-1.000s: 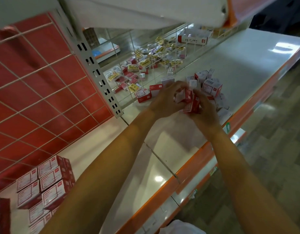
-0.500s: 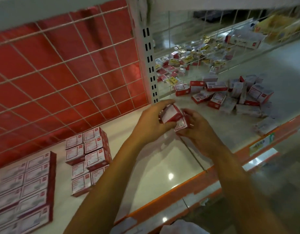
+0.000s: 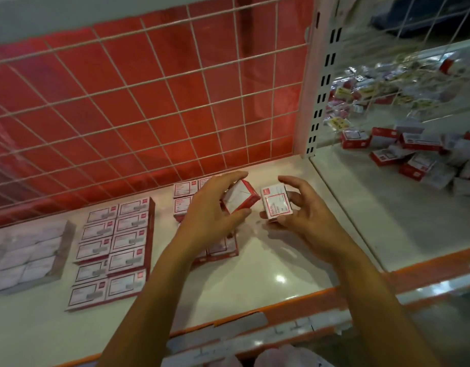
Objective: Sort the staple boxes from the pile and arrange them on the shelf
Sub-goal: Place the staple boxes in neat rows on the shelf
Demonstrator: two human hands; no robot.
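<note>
Just changed: you left pile and brought two staple boxes over to sorted bay.
Your left hand [image 3: 210, 215] curled round tilted box [image 3: 240, 198], held above half-hidden stack.
Your right hand [image 3: 305, 215] loosely curled, fingers cradling second box [image 3: 277, 203], label up, just beside the first.
Placing likely next.
Surface: sorted rows [image 3: 117, 247] at left on glossy white shelf [image 3: 268, 268].
Behind: red wire-grid panel [image 3: 149, 102], slotted upright [image 3: 318, 88].
Loose pile [image 3: 414, 157] at right, plenty left.
</note>
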